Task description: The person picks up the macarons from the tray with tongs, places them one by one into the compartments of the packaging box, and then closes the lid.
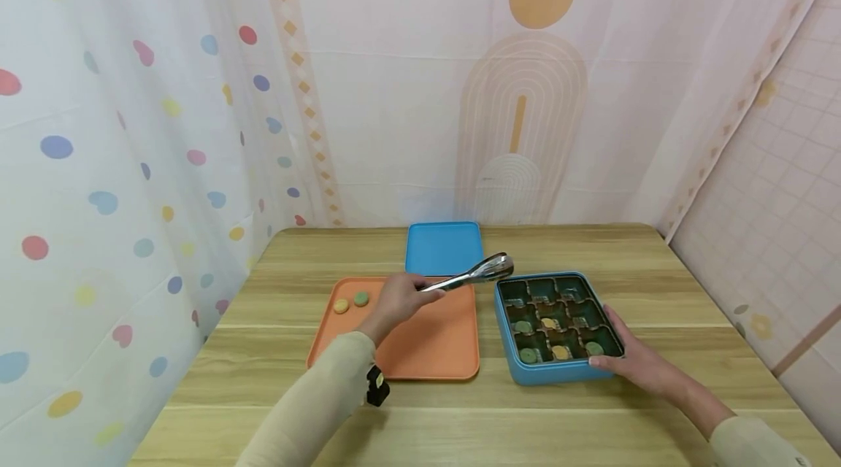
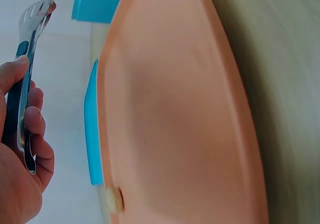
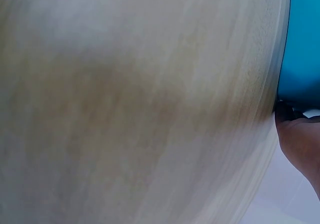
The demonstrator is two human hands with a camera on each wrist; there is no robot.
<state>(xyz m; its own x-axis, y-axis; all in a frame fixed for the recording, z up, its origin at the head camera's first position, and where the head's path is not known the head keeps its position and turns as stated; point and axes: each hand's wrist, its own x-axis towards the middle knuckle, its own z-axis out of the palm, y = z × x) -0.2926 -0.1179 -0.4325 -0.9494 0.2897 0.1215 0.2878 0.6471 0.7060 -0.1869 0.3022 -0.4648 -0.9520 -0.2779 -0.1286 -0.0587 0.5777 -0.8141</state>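
In the head view my left hand [image 1: 398, 304] grips metal tongs [image 1: 469, 277] over the orange tray [image 1: 427, 350], their slotted head pointing right toward the blue box [image 1: 552, 373]. Thumb and fingers wrap the dark handle in the left wrist view. At the box's front right corner my right hand [image 1: 640, 361] holds on, thumb at the front rim and fingers along the side. The box has a dark divided insert with several compartments. Green cookies [image 1: 528, 355] and yellow cookies [image 1: 560, 352] lie in its front and middle rows; the back row holds none.
On the tray's back left part sit a yellow round cookie [image 1: 340, 306] and a green round cookie [image 1: 361, 298]. A flat blue lid [image 1: 444, 248] lies behind the tray on the wooden table [image 1: 460, 427]. Patterned curtains [image 1: 394, 87] hang behind and beside the table.
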